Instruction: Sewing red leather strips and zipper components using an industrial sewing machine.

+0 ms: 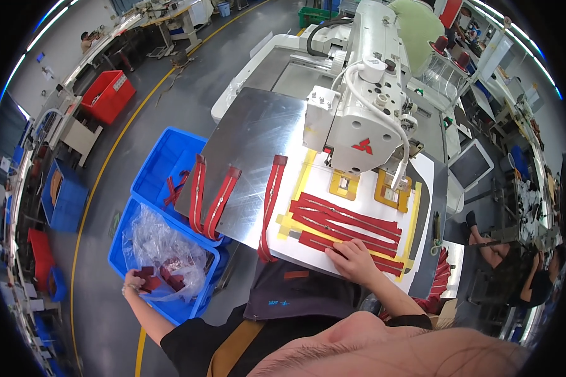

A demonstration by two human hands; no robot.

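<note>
We judge layout part-done: red zipper strips (349, 215) lie on the white sheet (366, 188), right hand (356, 261) loosely spread on the nearest, left hand (134, 281) seemingly pinching dark red pieces (149, 280) at the blue bin (117, 248), more pieces left in the plastic bag (151, 232).

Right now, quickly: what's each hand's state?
Left hand: closed, holding dark red material.
Right hand: touching a red zipper strip; whether its grip is closed cannot be told.
</note>
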